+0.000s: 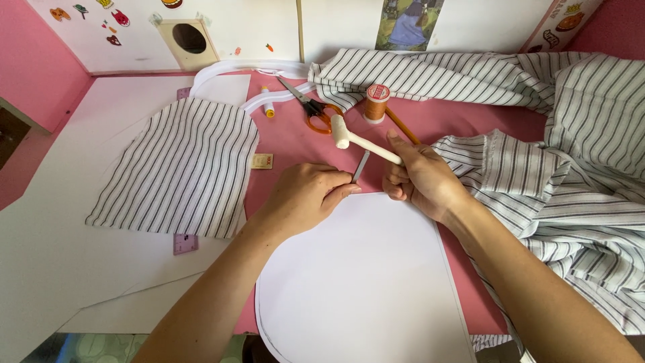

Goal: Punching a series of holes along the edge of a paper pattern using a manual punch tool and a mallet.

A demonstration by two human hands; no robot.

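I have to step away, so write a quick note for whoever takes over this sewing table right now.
Left hand pinches a thin grey metal strip at the top edge of the white paper pattern.
Right hand grips a small white mallet, head raised left of the strip.
Cut striped piece lies left; scissors and orange thread spool behind.
Any mark made is not visible.

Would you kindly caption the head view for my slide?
Right hand holds a small white hammer, left hand steadies a metal punch on white paper.
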